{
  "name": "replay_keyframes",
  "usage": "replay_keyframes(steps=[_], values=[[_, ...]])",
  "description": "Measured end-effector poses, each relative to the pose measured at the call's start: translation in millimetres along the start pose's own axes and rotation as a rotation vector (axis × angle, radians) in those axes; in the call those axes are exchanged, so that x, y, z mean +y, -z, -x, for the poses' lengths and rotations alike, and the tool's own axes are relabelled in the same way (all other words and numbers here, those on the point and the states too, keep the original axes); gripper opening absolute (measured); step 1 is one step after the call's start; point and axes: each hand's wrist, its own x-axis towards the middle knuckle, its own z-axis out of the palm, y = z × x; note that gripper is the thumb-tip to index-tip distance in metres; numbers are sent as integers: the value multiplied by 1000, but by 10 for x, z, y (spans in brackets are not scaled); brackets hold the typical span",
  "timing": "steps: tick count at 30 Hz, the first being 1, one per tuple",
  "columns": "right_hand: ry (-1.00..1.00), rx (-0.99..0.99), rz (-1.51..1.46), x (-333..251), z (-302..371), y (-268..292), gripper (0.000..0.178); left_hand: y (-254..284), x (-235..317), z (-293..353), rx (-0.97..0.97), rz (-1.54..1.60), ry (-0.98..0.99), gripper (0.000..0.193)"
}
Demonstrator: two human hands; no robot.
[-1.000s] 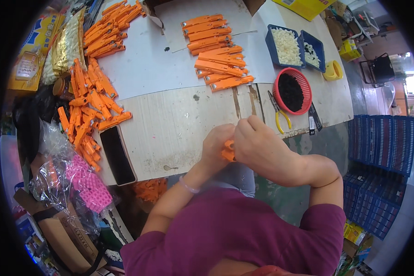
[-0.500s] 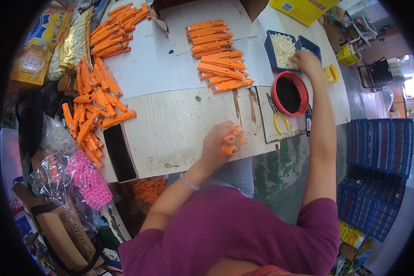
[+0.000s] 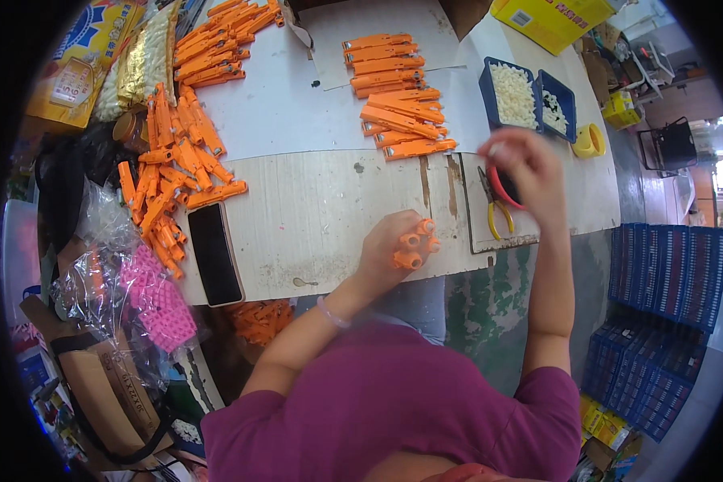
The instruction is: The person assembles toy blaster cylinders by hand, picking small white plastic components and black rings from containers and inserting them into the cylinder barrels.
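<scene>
My left hand is wrapped round a bundle of several orange plastic tube-like parts, their hollow ends facing up, just over the table's front edge. Slightly blurred, my right hand hangs above a red round basket and hides most of it. Its fingers are pinched together, with a small whitish piece at the tips. Just beyond it are a blue tray of white pieces and a second blue tray with fewer white pieces and some dark ones.
Rows of orange parts lie at the table's middle back, with heaps at the left. A phone lies near the front edge. Yellow-handled pliers are beside the basket. A yellow cup-like ring stands at the right.
My right hand has come back from the blue trays towards me and is now over the red basket. The left hand keeps its bundle in about the same place. The view has shifted slightly.
</scene>
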Motion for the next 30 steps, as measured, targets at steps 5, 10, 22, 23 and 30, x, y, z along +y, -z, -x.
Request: replay_keyframes(steps=[5, 10, 22, 23, 30], values=[[479, -120, 337, -343, 479, -570, 19, 31, -1, -7, -16, -24, -3, 54], [553, -13, 659, -315, 593, -740, 23, 11, -65, 53, -38, -4, 27, 55], [523, -171, 744, -394, 593, -675, 19, 20, -50, 45, -49, -53, -17, 59], [542, -242, 769, -431, 583, -651, 19, 25, -38, 39, -62, -60, -27, 60], [591, -527, 1283, -717, 562, -755, 14, -30, -79, 65, -49, -87, -119, 57]])
